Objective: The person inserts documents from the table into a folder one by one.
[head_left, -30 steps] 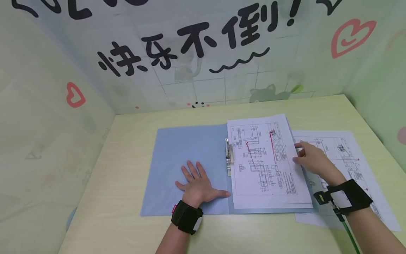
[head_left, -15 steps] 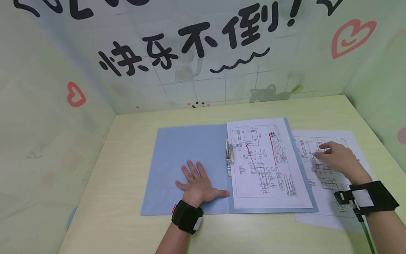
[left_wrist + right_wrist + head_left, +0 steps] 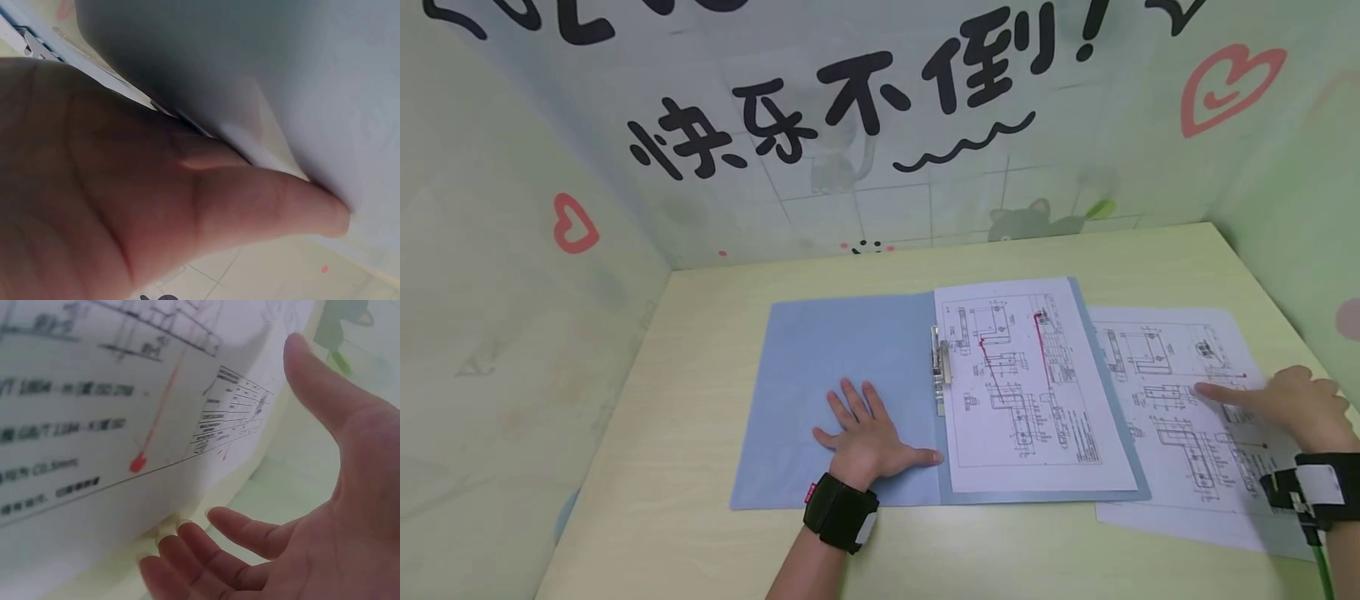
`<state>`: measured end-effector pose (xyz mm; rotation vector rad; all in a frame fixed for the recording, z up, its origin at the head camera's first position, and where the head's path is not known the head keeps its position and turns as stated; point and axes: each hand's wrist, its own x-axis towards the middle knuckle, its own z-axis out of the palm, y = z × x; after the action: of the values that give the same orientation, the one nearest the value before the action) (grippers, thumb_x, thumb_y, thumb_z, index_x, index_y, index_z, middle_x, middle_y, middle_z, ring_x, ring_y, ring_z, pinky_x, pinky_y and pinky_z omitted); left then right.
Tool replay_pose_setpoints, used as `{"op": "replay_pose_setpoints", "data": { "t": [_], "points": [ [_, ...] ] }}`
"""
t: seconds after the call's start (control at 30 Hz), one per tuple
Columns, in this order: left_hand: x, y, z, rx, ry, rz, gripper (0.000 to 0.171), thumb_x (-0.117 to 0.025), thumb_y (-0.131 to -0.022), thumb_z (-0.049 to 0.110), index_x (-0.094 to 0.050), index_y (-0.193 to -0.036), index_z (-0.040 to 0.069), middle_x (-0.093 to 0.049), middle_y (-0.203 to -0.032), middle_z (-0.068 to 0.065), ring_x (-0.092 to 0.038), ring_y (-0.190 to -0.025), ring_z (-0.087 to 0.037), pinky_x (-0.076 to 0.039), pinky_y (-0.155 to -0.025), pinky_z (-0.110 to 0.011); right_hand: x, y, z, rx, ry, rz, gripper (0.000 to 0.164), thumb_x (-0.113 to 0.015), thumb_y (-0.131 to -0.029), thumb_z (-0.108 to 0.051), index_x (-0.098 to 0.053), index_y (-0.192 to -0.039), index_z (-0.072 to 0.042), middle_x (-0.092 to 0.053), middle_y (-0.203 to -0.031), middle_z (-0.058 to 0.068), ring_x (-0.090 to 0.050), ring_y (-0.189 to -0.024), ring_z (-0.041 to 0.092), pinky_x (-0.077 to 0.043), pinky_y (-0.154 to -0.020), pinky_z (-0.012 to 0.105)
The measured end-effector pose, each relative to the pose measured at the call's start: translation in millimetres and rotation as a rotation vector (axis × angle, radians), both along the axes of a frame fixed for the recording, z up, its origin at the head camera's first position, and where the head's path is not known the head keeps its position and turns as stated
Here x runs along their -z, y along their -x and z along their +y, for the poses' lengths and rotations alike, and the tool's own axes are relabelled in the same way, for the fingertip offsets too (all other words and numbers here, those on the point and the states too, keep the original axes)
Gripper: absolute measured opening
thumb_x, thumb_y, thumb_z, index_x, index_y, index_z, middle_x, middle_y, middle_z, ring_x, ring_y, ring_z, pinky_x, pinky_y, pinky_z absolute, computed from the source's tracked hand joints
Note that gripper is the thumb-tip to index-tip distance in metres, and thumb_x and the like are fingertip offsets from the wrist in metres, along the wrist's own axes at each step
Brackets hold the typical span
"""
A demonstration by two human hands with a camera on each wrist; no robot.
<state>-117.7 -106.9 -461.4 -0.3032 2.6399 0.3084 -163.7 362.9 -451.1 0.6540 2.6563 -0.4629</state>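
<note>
A blue folder (image 3: pixel 835 342) lies spread on the table, with a metal clip (image 3: pixel 939 375) along its middle. White paper (image 3: pixel 970 467) printed with technical drawings and red lines rests on its right half. My left hand (image 3: pixel 867 442) rests flat on the bare left cover, fingers spread, thumb reaching toward the fold. To the folder's right lies a loose drawing sheet (image 3: pixel 1210 525), its left edge partly under the folder. Over that sheet's right part is my right hand (image 3: pixel 1296 408), thumb stretched out to the left. In the right wrist view its fingers (image 3: pixel 244 534) are loosely extended, holding nothing.
The pale wooden table (image 3: pixel 685 400) is bordered by a printed back wall (image 3: pixel 700 217) and walls at left and right. A green cable (image 3: pixel 1322 571) runs down from the right wrist's black band (image 3: pixel 1337 492).
My right hand has let go of the folder paper's right edge and moved right over the loose sheet. The top paper has settled flat. My left hand stays in place.
</note>
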Motion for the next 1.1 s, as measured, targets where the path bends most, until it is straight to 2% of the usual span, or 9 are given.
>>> {"op": "replay_pose_setpoints", "data": {
  "t": [0.1, 0.23, 0.4, 0.53, 0.7, 0.83, 0.93, 1.03, 1.1],
  "points": [
    [-0.3, -0.2, 0, -0.001, -0.002, 0.004, 0.144, -0.075, -0.057, 0.08, -0.005, -0.159, 0.006, 0.011, -0.166, -0.02, 0.009, -0.152, -0.046, -0.014, -0.108, -0.079, -0.5, 0.9, -6, 0.018, -0.021, -0.06, 0.125, -0.068, -0.076, -0.07, -0.017, -0.125, 0.033, -0.028, -0.103, 0.047, -0.03, -0.101, 0.06, -0.038, -0.086, 0.067],
    [0.3, -0.1, 0, 0.001, -0.006, 0.002, 0.144, -0.075, -0.058, 0.08, -0.005, -0.159, 0.006, 0.011, -0.166, -0.02, 0.009, -0.152, -0.046, -0.014, -0.108, -0.079, -1.6, 1.3, -13, 0.039, -0.033, -0.079, 0.124, -0.072, -0.077, -0.062, -0.014, -0.128, 0.034, -0.025, -0.111, 0.053, -0.027, -0.109, 0.066, -0.035, -0.093, 0.07],
    [0.3, 0.1, 0, 0.004, -0.008, 0.0, 0.144, -0.075, -0.058, 0.08, -0.005, -0.159, 0.006, 0.011, -0.166, -0.02, 0.009, -0.152, -0.046, -0.014, -0.108, -0.079, -2.8, 1.6, -15, 0.054, -0.044, -0.071, 0.113, -0.074, -0.08, -0.053, -0.018, -0.126, 0.035, -0.029, -0.107, 0.049, -0.03, -0.104, 0.06, -0.038, -0.09, 0.066],
    [0.1, 0.0, 1, 0.007, -0.006, 0.003, 0.144, -0.075, -0.057, 0.08, -0.005, -0.159, 0.006, 0.01, -0.166, -0.02, 0.008, -0.152, -0.046, -0.015, -0.108, -0.079, -2.6, 0.6, -16, 0.08, -0.04, -0.077, 0.115, -0.074, -0.08, -0.053, -0.018, -0.128, 0.035, -0.029, -0.108, 0.048, -0.031, -0.104, 0.058, -0.04, -0.088, 0.063],
    [-0.8, -0.2, 1, 0.007, -0.003, -0.001, 0.144, -0.075, -0.057, 0.08, -0.005, -0.159, 0.006, 0.01, -0.166, -0.02, 0.008, -0.152, -0.046, -0.015, -0.108, -0.079, -3.0, -0.2, -15, 0.096, -0.058, -0.081, 0.114, -0.073, -0.08, -0.055, -0.02, -0.127, 0.034, -0.027, -0.113, 0.051, -0.029, -0.11, 0.061, -0.035, -0.095, 0.067],
    [-0.9, -0.2, 1, 0.005, -0.005, -0.001, 0.144, -0.075, -0.057, 0.08, -0.005, -0.159, 0.006, 0.01, -0.166, -0.02, 0.008, -0.152, -0.046, -0.014, -0.108, -0.079, -3.7, -1.2, -13, 0.086, -0.08, -0.054, 0.111, -0.073, -0.08, -0.052, -0.022, -0.124, 0.035, -0.027, -0.112, 0.052, -0.029, -0.11, 0.062, -0.029, -0.097, 0.07],
    [-0.5, -0.2, 1, 0.004, -0.005, 0.0, 0.144, -0.075, -0.057, 0.08, -0.005, -0.159, 0.006, 0.011, -0.166, -0.02, 0.008, -0.152, -0.046, -0.014, -0.108, -0.079, -3.2, -1.9, -13, 0.123, -0.074, -0.024, 0.113, -0.074, -0.08, -0.048, -0.015, -0.129, 0.035, -0.026, -0.112, 0.051, -0.028, -0.107, 0.059, -0.03, -0.096, 0.068],
    [-0.3, -0.3, 0, 0.005, -0.006, -0.003, 0.144, -0.075, -0.057, 0.08, -0.005, -0.159, 0.006, 0.011, -0.166, -0.02, 0.009, -0.152, -0.046, -0.014, -0.108, -0.079, -1.3, -3.6, -10, 0.152, -0.058, 0.019, 0.11, -0.074, -0.081, -0.043, -0.013, -0.132, 0.033, -0.029, -0.109, 0.048, -0.033, -0.102, 0.056, -0.035, -0.089, 0.063],
    [-0.2, -0.4, 0, 0.005, -0.007, -0.005, 0.144, -0.075, -0.057, 0.08, -0.005, -0.159, 0.006, 0.011, -0.166, -0.02, 0.009, -0.152, -0.046, -0.014, -0.108, -0.079, 0.1, -4.9, -7, 0.152, -0.039, 0.074, 0.099, -0.074, -0.083, -0.035, -0.018, -0.13, 0.032, -0.035, -0.104, 0.046, -0.042, -0.093, 0.054, -0.04, -0.079, 0.059]
  ]
}}
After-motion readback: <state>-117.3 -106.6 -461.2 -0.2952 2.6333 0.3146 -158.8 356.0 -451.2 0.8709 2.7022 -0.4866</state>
